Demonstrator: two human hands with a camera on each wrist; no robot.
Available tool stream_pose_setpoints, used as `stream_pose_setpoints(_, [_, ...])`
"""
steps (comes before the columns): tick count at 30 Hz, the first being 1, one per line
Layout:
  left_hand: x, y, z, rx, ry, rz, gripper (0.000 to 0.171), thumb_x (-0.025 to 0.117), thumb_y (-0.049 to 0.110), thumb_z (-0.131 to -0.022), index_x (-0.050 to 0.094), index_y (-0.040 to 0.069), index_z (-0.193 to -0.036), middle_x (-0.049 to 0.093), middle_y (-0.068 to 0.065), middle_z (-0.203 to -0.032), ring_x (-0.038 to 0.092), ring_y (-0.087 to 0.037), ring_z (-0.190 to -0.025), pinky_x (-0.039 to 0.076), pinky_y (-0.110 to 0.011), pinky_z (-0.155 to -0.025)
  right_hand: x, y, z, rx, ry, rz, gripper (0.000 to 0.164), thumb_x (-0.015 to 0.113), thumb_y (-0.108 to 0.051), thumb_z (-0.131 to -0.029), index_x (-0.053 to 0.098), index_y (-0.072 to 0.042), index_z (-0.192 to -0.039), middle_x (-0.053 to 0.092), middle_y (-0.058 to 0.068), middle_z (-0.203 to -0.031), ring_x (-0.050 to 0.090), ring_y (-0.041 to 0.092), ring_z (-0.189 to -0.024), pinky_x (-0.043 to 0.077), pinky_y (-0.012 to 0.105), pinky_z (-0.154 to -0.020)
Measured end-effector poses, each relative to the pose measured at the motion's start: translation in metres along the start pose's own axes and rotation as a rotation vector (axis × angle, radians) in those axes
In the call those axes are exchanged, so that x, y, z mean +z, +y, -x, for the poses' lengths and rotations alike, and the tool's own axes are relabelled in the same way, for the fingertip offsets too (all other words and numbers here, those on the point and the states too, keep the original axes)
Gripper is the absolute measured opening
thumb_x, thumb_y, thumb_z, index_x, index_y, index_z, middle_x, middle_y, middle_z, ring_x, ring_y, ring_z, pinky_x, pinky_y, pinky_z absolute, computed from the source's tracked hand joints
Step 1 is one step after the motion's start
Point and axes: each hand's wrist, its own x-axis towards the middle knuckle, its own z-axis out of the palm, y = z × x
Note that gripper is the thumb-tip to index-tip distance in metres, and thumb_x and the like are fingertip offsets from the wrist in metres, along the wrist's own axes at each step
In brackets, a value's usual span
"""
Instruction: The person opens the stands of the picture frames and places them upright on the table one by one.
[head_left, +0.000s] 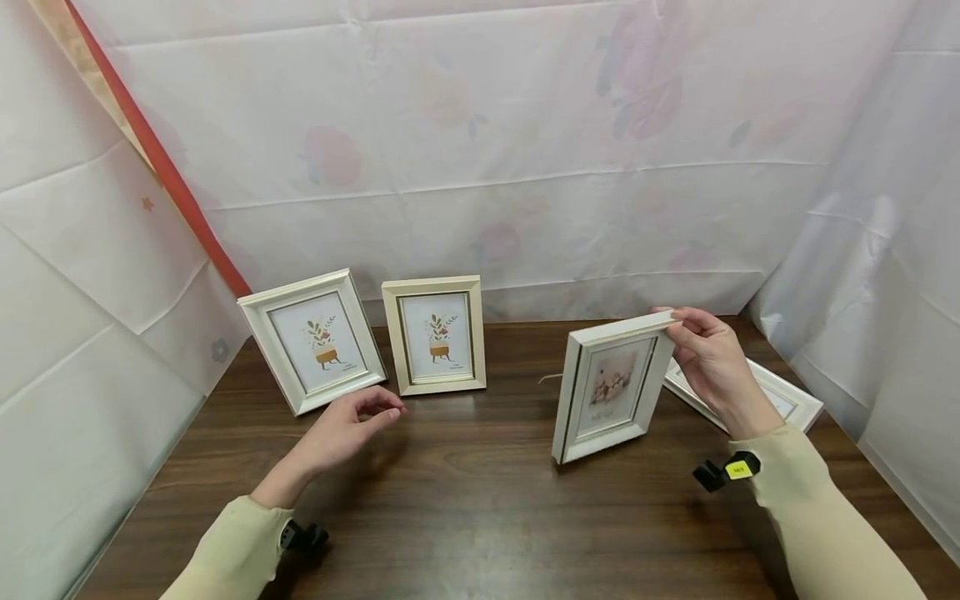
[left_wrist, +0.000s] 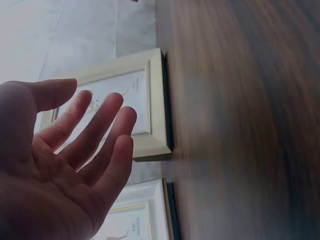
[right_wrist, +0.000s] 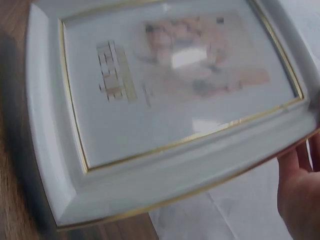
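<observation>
My right hand (head_left: 716, 367) pinches the top right corner of a white picture frame (head_left: 611, 392), thumb in front and other fingers behind. This frame stands tilted and turned leftward at the right of the table; its print is pale pink, and the right wrist view shows gold trim on the white frame (right_wrist: 165, 185). My left hand (head_left: 341, 429) has loosely bent fingers and holds nothing. It hovers in front of two upright frames: a white frame (head_left: 281, 362) leaning at the far left, and a cream frame (head_left: 393, 333) beside it. Both carry a potted-plant print.
Another white frame (head_left: 795, 400) lies flat at the right, partly hidden behind my right hand. A thin pale strip (head_left: 550, 377) sticks out left of the held frame. The dark wooden table (head_left: 450, 500) meets a pale cloth backdrop (head_left: 480, 167).
</observation>
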Motion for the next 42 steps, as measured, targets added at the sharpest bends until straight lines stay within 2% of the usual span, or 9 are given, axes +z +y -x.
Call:
stream_pose_setpoints(6, [-0.003, -0.009, -0.002, -0.021, -0.001, -0.064, 0.019, 0.065, 0.026, -0.099, 0.071, 0.011, -0.108, 0.070, 0.000, -0.105, 0.063, -0.017, -0.096, 0.050, -0.038, -0.081, 0.010, 0.003, -0.009, 0.036, 0.131, 0.056, 0.027, 0.056, 0.017, -0.092, 0.076, 0.000, -0.095, 0.074, 0.012, -0.106, 0.070, 0.016, -0.092, 0.056, 0.024, -0.077])
stream_pose_setpoints(11, [-0.008, -0.017, -0.002, -0.032, -0.013, -0.119, 0.018, 0.064, 0.026, -0.099, 0.070, 0.012, -0.109, 0.068, 0.004, -0.105, 0.063, -0.019, -0.101, 0.049, -0.040, -0.083, 0.017, 0.008, -0.020, 0.062, 0.210, 0.083, 0.023, 0.061, 0.015, -0.091, 0.077, -0.001, -0.096, 0.074, 0.011, -0.105, 0.070, 0.015, -0.091, 0.057, 0.024, -0.075])
stream_pose_setpoints(16, [-0.009, -0.020, -0.004, -0.031, -0.031, -0.109, 0.019, 0.064, 0.025, -0.099, 0.070, 0.011, -0.110, 0.069, 0.002, -0.105, 0.063, -0.020, -0.102, 0.049, -0.040, -0.084, 0.022, 0.015, -0.029, 0.066, 0.273, 0.104, 0.019, 0.066, 0.014, -0.088, 0.077, 0.000, -0.095, 0.074, 0.009, -0.101, 0.071, 0.015, -0.088, 0.057, 0.024, -0.075])
stream_pose_setpoints(20, [-0.007, -0.018, -0.004, -0.029, -0.074, -0.079, 0.022, 0.063, 0.029, -0.100, 0.070, 0.011, -0.112, 0.069, 0.001, -0.107, 0.061, -0.018, -0.103, 0.048, -0.039, -0.086, 0.023, 0.020, -0.034, 0.075, 0.315, 0.127, 0.020, 0.067, 0.013, -0.087, 0.077, -0.002, -0.094, 0.075, 0.007, -0.098, 0.071, 0.014, -0.086, 0.057, 0.024, -0.076])
stream_pose_setpoints(24, [-0.003, -0.011, -0.004, -0.014, -0.130, -0.015, 0.025, 0.062, 0.029, -0.100, 0.069, 0.010, -0.114, 0.069, -0.002, -0.110, 0.061, -0.019, -0.104, 0.048, -0.036, -0.086, 0.024, 0.023, -0.037, 0.079, 0.340, 0.142, 0.020, 0.067, 0.013, -0.088, 0.077, -0.003, -0.094, 0.074, 0.006, -0.096, 0.070, 0.013, -0.086, 0.057, 0.023, -0.077])
stream_pose_setpoints(28, [0.003, -0.006, -0.005, 0.001, -0.197, 0.121, 0.024, 0.060, 0.026, -0.101, 0.067, 0.007, -0.116, 0.069, -0.012, -0.112, 0.063, -0.028, -0.105, 0.051, -0.033, -0.087, 0.026, 0.026, -0.040, 0.085, 0.345, 0.148, 0.019, 0.065, 0.013, -0.089, 0.076, 0.000, -0.097, 0.072, 0.006, -0.095, 0.069, 0.013, -0.085, 0.057, 0.023, -0.075])
stream_pose_setpoints(33, [0.013, 0.002, -0.007, 0.039, -0.293, 0.287, 0.022, 0.058, 0.021, -0.103, 0.065, 0.005, -0.117, 0.067, -0.020, -0.115, 0.063, -0.038, -0.107, 0.053, -0.042, -0.090, 0.028, 0.029, -0.042, 0.093, 0.350, 0.161, 0.019, 0.067, 0.013, -0.088, 0.075, 0.001, -0.100, 0.071, 0.005, -0.091, 0.068, 0.011, -0.083, 0.056, 0.022, -0.073])
stream_pose_setpoints(42, [0.034, 0.024, -0.008, 0.124, -0.420, 0.409, 0.021, 0.056, 0.016, -0.103, 0.063, 0.005, -0.119, 0.066, -0.022, -0.120, 0.062, -0.042, -0.110, 0.052, -0.052, -0.091, 0.028, 0.032, -0.044, 0.121, 0.370, 0.188, 0.018, 0.071, 0.005, -0.088, 0.075, -0.003, -0.103, 0.071, 0.002, -0.097, 0.067, 0.011, -0.085, 0.055, 0.022, -0.074])
